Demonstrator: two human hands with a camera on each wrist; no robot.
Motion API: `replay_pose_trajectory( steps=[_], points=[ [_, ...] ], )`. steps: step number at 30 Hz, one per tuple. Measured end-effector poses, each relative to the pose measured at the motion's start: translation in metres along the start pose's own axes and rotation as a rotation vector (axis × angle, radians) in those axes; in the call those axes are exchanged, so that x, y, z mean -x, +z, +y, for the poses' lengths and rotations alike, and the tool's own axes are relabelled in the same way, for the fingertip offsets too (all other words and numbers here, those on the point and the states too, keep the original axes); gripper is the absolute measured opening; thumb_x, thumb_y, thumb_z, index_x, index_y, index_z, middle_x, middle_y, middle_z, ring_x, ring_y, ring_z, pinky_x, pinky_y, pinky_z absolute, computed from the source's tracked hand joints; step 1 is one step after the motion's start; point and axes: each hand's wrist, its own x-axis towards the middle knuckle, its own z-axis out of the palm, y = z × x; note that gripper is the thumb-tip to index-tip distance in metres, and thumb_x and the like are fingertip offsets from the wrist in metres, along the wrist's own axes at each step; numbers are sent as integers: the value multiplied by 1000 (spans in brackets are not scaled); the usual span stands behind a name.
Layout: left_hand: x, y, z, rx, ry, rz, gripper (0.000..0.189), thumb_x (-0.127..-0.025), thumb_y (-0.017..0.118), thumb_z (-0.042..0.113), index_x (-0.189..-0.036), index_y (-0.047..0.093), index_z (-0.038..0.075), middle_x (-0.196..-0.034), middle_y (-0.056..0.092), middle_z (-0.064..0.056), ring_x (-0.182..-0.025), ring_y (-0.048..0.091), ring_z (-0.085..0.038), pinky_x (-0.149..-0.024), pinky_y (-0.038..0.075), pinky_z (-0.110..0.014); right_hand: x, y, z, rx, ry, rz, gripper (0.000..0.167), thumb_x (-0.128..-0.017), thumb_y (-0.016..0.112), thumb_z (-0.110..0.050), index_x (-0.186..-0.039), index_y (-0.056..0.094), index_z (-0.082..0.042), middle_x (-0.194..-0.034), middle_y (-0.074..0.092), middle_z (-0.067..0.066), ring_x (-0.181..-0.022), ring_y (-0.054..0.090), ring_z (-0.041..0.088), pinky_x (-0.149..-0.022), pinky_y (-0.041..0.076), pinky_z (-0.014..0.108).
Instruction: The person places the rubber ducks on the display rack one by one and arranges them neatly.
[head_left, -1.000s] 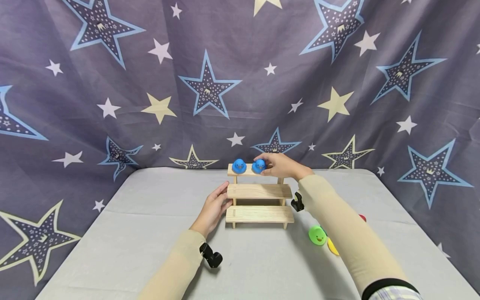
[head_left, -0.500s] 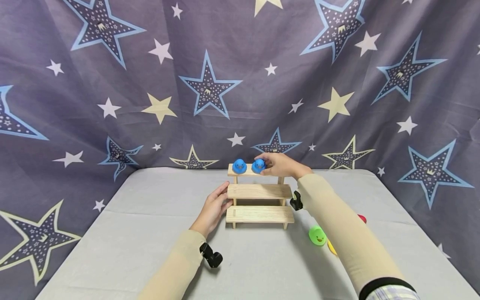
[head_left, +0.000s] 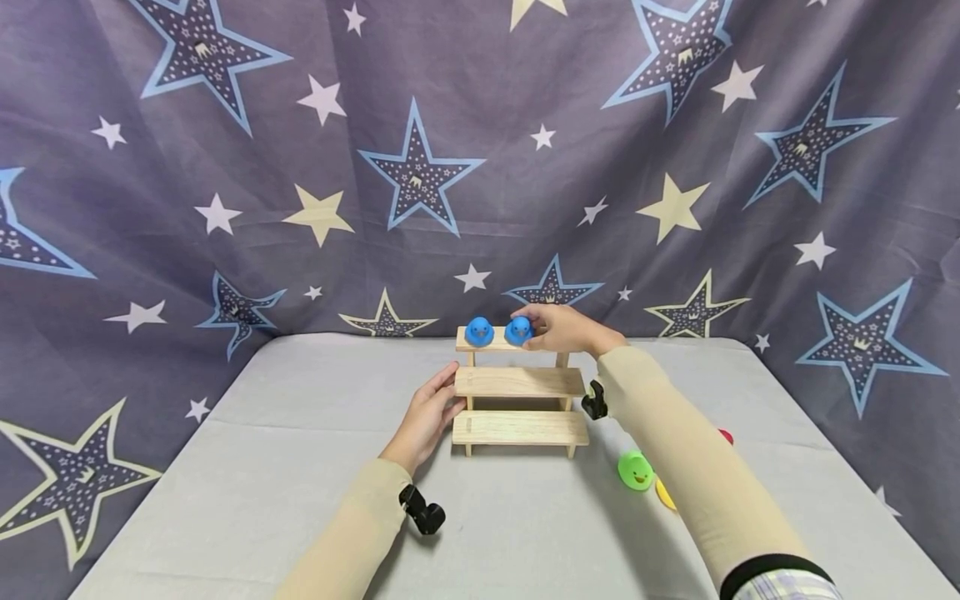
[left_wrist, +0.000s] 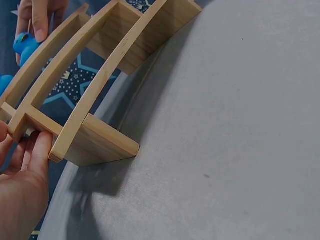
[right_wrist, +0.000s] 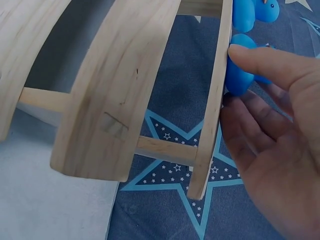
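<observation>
A three-tier wooden stand (head_left: 519,382) stands upright on the table (head_left: 225,500), two blue rubber ducks on its top shelf. The right blue duck (head_left: 516,333) lies at the fingertips of the right hand (head_left: 558,330), on the left side of that hand as the head view shows it; the thumb and fingers pinch the toy, its beak turned toward the head camera. In the right wrist view the thumb is on one side of its rounded blue body and the fingers curl in on the other, just beside the edge of the top shelf. The left blue duck (head_left: 478,332) sits next to it toward the left end of the same shelf, near the first and clear of both hands. Lower down, the left hand (head_left: 424,417) grips the left end of the stand around the middle shelf, its fingertips against the wood; both ducks are above it. On the table to the right of the stand lies a green rubber duck (head_left: 636,472), well apart from either hand, with a yellow object (head_left: 664,495) near it and a red object (head_left: 726,436) farther back, these last two partly hidden by the right sleeve (head_left: 697,467). Behind everything hangs a grey-purple cloth (head_left: 495,75) printed with stars.
</observation>
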Motion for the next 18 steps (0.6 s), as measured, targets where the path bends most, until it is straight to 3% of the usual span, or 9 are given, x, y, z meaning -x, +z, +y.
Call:
replay_pose_trajectory(
  steps=[8, 18],
  points=[
    [1, 0, 0, -1, -2, 0, 53, -105, 38, 3, -157, 28, 2, -160, 28, -18, -143, 34, -32, -115, 40, -38, 6, -3, 0, -35, -7, -5, 61, -89, 74, -10, -144, 50, -1, -137, 58, 18, -125, 57, 33, -108, 49, 44],
    [0, 1, 0, -5, -4, 15, 54, -103, 38, 2, -156, 30, 2, -156, 33, -19, -142, 37, -33, -114, 41, -38, 20, -10, 5, -23, 8, -1, 61, -92, 73, -16, -146, 48, -3, -140, 56, 19, -123, 58, 33, -105, 51, 47]
  ],
)
